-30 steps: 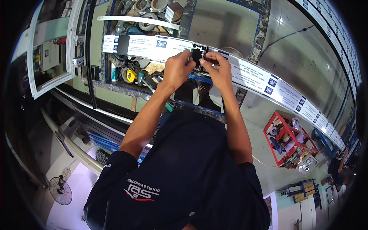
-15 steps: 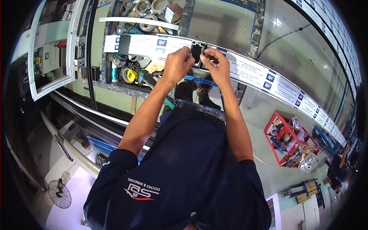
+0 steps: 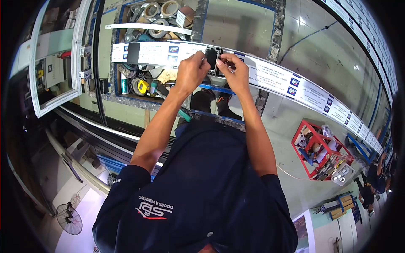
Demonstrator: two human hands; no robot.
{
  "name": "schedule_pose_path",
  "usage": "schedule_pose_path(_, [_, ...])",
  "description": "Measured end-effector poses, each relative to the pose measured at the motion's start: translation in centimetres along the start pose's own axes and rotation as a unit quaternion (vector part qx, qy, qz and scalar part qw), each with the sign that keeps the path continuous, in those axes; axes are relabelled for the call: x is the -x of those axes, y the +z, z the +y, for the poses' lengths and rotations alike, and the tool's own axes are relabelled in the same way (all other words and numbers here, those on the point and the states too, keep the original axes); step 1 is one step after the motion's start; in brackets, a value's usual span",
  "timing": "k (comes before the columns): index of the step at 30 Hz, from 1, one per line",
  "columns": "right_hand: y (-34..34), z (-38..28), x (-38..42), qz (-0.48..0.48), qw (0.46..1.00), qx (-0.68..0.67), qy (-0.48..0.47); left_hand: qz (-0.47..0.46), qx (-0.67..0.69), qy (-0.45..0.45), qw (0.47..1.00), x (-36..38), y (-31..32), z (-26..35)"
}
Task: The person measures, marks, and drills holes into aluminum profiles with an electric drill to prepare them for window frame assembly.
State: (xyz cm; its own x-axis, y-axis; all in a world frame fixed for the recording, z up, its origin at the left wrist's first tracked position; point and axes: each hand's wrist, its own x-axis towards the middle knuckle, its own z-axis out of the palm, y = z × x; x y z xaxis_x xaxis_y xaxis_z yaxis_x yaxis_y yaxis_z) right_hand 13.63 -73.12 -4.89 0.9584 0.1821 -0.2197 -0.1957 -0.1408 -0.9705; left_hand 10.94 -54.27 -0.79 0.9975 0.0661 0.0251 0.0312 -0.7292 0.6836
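Observation:
A long aluminium profile wrapped in white printed film (image 3: 270,76) lies across the blue-framed bench. At its middle, a black piece with a notched outline (image 3: 212,55) stands between my hands. My left hand (image 3: 192,72) is closed, with thumb and fingertips pinched at the left edge of this piece. On the opposite side, my right hand (image 3: 234,74) has its fingers curled in a pinch at the right edge. Whatever lies within the right fingertips is too small to make out. A black band (image 3: 133,53) crosses the film farther left.
Tape rolls (image 3: 170,8) and a yellow tape measure (image 3: 143,87) lie in the bench tray, with a white strip (image 3: 147,28) across it. A red cart (image 3: 310,172) holds tools at right. A white window frame (image 3: 36,92) stands left. Another person (image 3: 375,177) is at far right.
The view has shifted slightly, so the bench and profile appear a little farther left. Both hands keep nearly the same pinched pose around the black piece.

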Motion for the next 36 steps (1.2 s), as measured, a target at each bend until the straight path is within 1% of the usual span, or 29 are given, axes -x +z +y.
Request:
schedule_pose_path(7, [0.3, 0.3, 0.1, 0.011, 0.999, -0.005, -0.03, 0.047, 0.008, 0.037, 0.998, 0.9, 1.0, -0.8])
schedule_pose_path(10, [0.2, 0.3, 0.2, 0.017, 0.999, -0.013, -0.035, 0.022, -0.003, -0.003, 1.0, 0.6, 0.4, 0.6])
schedule_pose_path(13, [-0.2, -0.3, 0.1, 0.003, 0.999, -0.022, -0.022, 0.029, -0.033, -0.007, 0.999, 0.0, -0.8, 2.4])
schedule_pose_path(16, [0.0, -0.2, 0.1, 0.01, 0.999, 0.001, -0.034, 0.012, -0.003, -0.024, 1.0, 0.0, -0.7, 1.7])
schedule_pose_path(19, [0.2, 0.3, 0.1, 0.009, 0.999, 0.014, -0.047, 0.005, 0.009, -0.024, 1.0, 0.8, -0.2, 0.7])
schedule_pose_path(22, [0.3, 0.3, 0.2, 0.019, 0.999, -0.007, -0.038, 0.017, 0.015, -0.015, 1.0, 1.3, 0.6, 0.0])
schedule_pose_path(25, [0.2, 0.7, 0.1, -0.001, 1.0, 0.016, -0.026, 0.03, 0.016, -0.016, 0.999, 1.2, 0.8, 0.1])
schedule_pose_path(31, [0.2, 0.2, 0.1, 0.006, 0.999, 0.043, -0.023, 0.032, 0.019, -0.008, 0.999, 0.9, 0.9, -0.2])
schedule_pose_path(34, [0.3, 0.4, 0.0, 0.009, 0.999, 0.035, -0.024, 0.027, 0.008, -0.014, 1.0, 0.8, 0.7, 0.2])
schedule_pose_path(36, [0.3, 0.4, 0.1, 0.009, 0.999, 0.032, -0.027, 0.039, 0.006, -0.006, 0.999, 0.9, 0.9, 0.0])
